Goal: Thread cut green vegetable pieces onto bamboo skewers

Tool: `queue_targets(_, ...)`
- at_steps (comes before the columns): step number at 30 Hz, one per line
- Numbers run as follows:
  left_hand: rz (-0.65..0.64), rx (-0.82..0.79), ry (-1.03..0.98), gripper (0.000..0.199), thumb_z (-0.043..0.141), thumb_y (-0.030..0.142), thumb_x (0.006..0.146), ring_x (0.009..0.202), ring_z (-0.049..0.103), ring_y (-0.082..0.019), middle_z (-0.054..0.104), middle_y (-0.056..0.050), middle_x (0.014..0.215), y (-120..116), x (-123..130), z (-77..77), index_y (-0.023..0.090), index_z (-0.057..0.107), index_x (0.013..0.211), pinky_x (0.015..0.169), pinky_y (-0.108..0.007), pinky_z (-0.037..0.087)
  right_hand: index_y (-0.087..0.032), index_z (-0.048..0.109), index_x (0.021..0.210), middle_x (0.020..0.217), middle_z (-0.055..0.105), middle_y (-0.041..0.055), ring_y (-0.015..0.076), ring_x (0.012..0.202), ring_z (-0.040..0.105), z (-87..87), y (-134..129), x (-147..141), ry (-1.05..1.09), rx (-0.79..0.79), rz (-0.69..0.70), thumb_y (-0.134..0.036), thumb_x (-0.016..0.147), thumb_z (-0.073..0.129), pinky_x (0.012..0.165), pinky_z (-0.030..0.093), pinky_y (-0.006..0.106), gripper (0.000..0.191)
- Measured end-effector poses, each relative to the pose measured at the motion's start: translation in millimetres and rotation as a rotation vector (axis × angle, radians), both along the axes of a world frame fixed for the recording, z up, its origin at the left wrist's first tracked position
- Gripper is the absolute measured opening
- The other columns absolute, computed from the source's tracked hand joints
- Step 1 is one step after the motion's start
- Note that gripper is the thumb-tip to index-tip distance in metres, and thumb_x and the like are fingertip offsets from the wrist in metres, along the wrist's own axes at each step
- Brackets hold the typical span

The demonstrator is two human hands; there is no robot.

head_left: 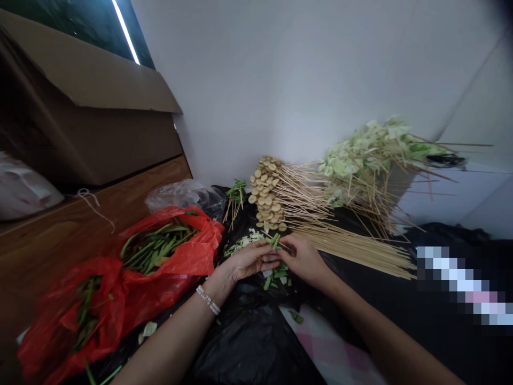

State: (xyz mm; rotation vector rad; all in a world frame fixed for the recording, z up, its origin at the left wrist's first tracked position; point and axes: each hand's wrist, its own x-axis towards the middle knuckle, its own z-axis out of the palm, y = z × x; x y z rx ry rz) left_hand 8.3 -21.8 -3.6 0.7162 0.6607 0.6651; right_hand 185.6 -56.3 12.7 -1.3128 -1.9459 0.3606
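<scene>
My left hand, with a beaded bracelet at the wrist, has its fingers curled round short green vegetable pieces. Close against it, my right hand pinches a thin wooden skewer that meets the green pieces. Cut green pieces lie just below both hands, and chopped pale bits lie behind my left hand. To the right of my right hand is a row of bare skewers. Skewered round pale slices are piled beyond the hands.
Red plastic bags with long green stalks lie at the left. Leafy skewers are heaped at the back right. A small green bundle and a clear bag lie behind. A cardboard box stands back left.
</scene>
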Motion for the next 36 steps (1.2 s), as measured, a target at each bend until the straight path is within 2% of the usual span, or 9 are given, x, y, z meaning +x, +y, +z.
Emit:
queue_targets(5, 0.06, -0.067, -0.036, 0.016, 0.063, 0.017, 0.08, 0.085, 0.068, -0.019, 0.069, -0.01, 0.091, 6, -6, 6.7, 0.013, 0.064, 0.096, 0.081, -0.033, 0.052, -0.017, 0.065, 0.092, 0.089, 0.067, 0.0056, 0.016, 0.083, 0.058, -0.3, 1, 9, -0.024, 0.071, -0.002, -0.015, 0.086, 0.047, 0.078, 0.042, 0.027, 0.02)
queue_targets(8, 0.13, -0.107, -0.07, 0.022, 0.055, 0.014, 0.082, 0.075, 0.066, -0.015, 0.068, -0.009, 0.086, 10, -8, 11.6, 0.011, 0.064, 0.103, 0.069, -0.026, 0.052, -0.019, 0.065, 0.1, 0.093, 0.068, 0.005, 0.0167, 0.087, 0.06, -2.4, 0, 12, -0.136, 0.05, -0.044, -0.018, 0.09, 0.044, 0.079, 0.041, 0.027, 0.023)
queue_targets(11, 0.21, -0.087, -0.071, 0.02, 0.054, 0.009, 0.082, 0.064, 0.062, -0.01, 0.065, -0.006, 0.076, 13, -10, 12.2, 0.009, 0.064, 0.1, 0.059, -0.019, 0.049, -0.022, 0.064, 0.104, 0.094, 0.069, 0.0039, 0.0168, 0.086, 0.06, -3.9, -4, 10, -0.241, 0.041, -0.09, -0.022, 0.092, 0.043, 0.078, 0.04, 0.026, 0.025)
queue_targets(15, 0.279, -0.004, -0.038, 0.016, 0.06, 0.003, 0.08, 0.067, 0.063, -0.01, 0.067, -0.007, 0.082, 15, -11, 10.0, 0.01, 0.064, 0.094, 0.062, -0.019, 0.05, -0.024, 0.064, 0.106, 0.092, 0.068, 0.0033, 0.0161, 0.084, 0.061, -5.4, -7, 6, -0.31, 0.037, -0.116, -0.025, 0.094, 0.04, 0.075, 0.039, 0.025, 0.027)
queue_targets(19, 0.327, 0.007, 0.0, 0.007, 0.06, 0.003, 0.081, 0.072, 0.064, -0.01, 0.068, -0.008, 0.088, 16, -10, 10.2, 0.01, 0.062, 0.081, 0.065, -0.018, 0.052, -0.023, 0.064, 0.107, 0.094, 0.068, 0.0037, 0.0156, 0.088, 0.061, -7.2, -6, 5, -0.316, 0.027, -0.106, -0.024, 0.095, 0.037, 0.078, 0.039, 0.024, 0.029)
queue_targets(24, 0.316, 0.052, -0.007, 0.01, 0.061, 0.003, 0.082, 0.074, 0.065, -0.01, 0.068, -0.007, 0.085, 15, -11, 12.7, 0.01, 0.065, 0.089, 0.066, -0.018, 0.052, -0.025, 0.064, 0.107, 0.094, 0.068, 0.003, 0.0157, 0.086, 0.061, -6.1, -7, 5, -0.339, 0.033, -0.126, -0.024, 0.095, 0.036, 0.074, 0.039, 0.024, 0.03)
queue_targets(31, 0.31, 0.003, -0.063, 0.005, 0.06, 0.007, 0.083, 0.07, 0.065, -0.01, 0.068, -0.007, 0.084, 18, -15, 12.1, 0.01, 0.064, 0.083, 0.061, -0.016, 0.051, -0.028, 0.063, 0.112, 0.086, 0.067, 0.002, 0.0161, 0.077, 0.061, -2.2, -11, 4, -0.43, 0.045, -0.187, -0.026, 0.094, 0.037, 0.063, 0.035, 0.025, 0.032)
queue_targets(36, 0.341, -0.046, -0.094, 0.009, 0.06, 0.002, 0.081, 0.073, 0.065, -0.01, 0.068, -0.007, 0.083, 19, -14, 11.6, 0.01, 0.064, 0.082, 0.063, -0.016, 0.052, -0.028, 0.063, 0.113, 0.087, 0.067, 0.0017, 0.0155, 0.075, 0.061, -0.9, -12, 4, -0.45, 0.043, -0.184, -0.026, 0.095, 0.035, 0.062, 0.034, 0.025, 0.033)
